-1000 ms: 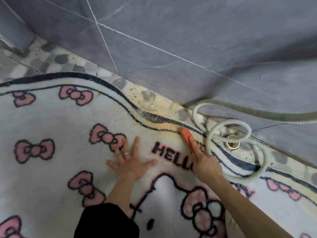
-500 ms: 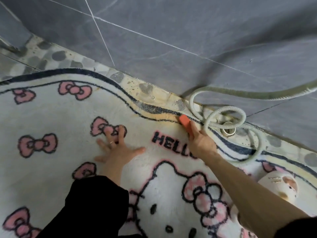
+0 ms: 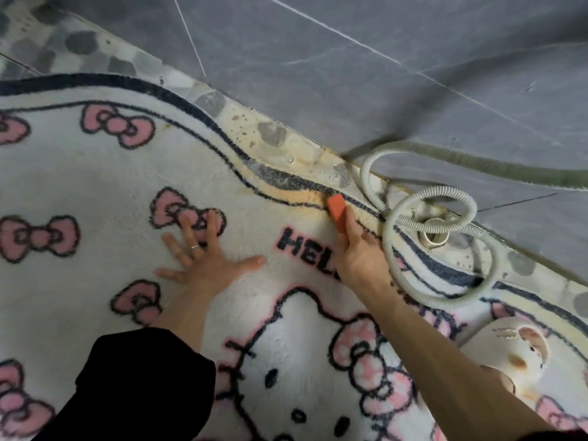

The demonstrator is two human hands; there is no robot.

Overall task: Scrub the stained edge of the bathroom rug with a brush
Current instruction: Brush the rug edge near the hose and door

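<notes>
The right hand (image 3: 359, 253) is closed round the brush (image 3: 336, 212), fingers wrapped over its near end and the index finger laid along its back. The orange body points away from the person and slightly left. Its far end is pressed onto the stained edge (image 3: 296, 195), a yellowish band between two dark border lines of the rug (image 3: 95, 186). The bristles are hidden beneath the body.

The brush's long axis lies across the band, not along it. From the brush head the stain runs left and away, following the curved border, and it also runs right, under the hose (image 3: 445, 198). Strokes along the band would therefore probably go sideways to the brush's length. The right hand is on the stain. The left hand (image 3: 206, 262) is well apart on the near side, lying open with fingers spread flat on the pile, which likely pins the rug against the scrubbing.

The hose coils just right of the brush, over the border and round a drain fitting (image 3: 434, 232). A rightward stroke could snag on it.
</notes>
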